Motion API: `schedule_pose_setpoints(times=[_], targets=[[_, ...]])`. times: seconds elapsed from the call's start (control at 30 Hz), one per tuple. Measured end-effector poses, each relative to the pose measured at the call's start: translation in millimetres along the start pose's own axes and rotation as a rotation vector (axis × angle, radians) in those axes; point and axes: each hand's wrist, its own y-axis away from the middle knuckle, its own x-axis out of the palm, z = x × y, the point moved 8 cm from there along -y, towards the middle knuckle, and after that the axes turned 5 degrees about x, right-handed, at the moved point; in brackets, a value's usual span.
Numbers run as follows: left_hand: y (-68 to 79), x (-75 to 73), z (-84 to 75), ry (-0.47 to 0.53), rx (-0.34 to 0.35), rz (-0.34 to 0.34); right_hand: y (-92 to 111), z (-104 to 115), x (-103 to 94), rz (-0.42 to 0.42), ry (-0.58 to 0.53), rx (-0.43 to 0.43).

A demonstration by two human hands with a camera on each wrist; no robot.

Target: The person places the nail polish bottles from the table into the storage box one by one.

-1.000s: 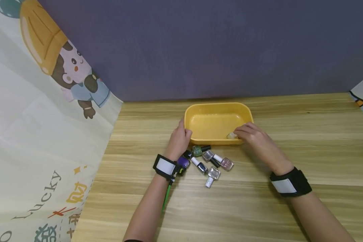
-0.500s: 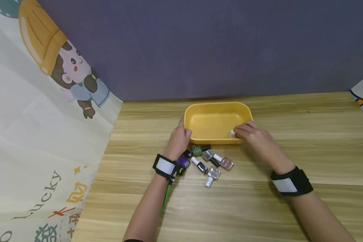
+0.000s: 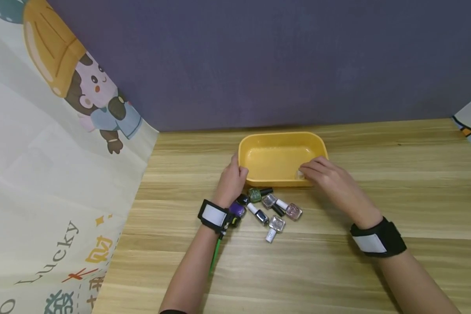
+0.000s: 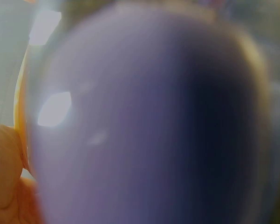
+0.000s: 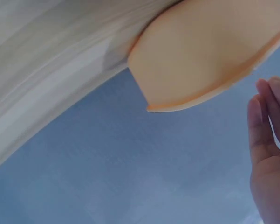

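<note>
My left hand grips the left end of the yellow plastic tub, its thumb at the rim. In the right front corner of the tub my right hand pinches a small clear nail polish bottle, mostly hidden by the fingers. The right wrist view shows the tub's outer wall and some fingers beyond the rim; the bottle does not show there. A purple nail polish bottle lies by my left wrist; blurred purple glass fills most of the left wrist view.
In front of the tub lie several nail polish bottles: green, dark blue, pink glitter and silver glitter. A dark wall panel rises behind the wooden table. Printed cloth hangs at the left.
The clear bottle first tilts up, showing its white cap, then sits lower and more hidden under my right fingers, which shift slightly left. My left hand keeps its grip on the tub.
</note>
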Motion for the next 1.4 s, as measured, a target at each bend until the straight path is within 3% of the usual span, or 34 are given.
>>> schedule_pose_setpoints(times=[0.67,1.0,1.4], targets=[[0.5,-1.5,-1.8,-0.003,-0.016,0.01,-4,33,-0.4,0.009,0.055,-0.077],[1.2,0.3,-0.3,0.01,-0.022,0.03,-3,42,6.5,0.002,0.054,-0.117],[1.0,-1.1,-1.2,-0.008,-0.019,0.012,-1,47,22.8,0.048,0.044,-0.147]])
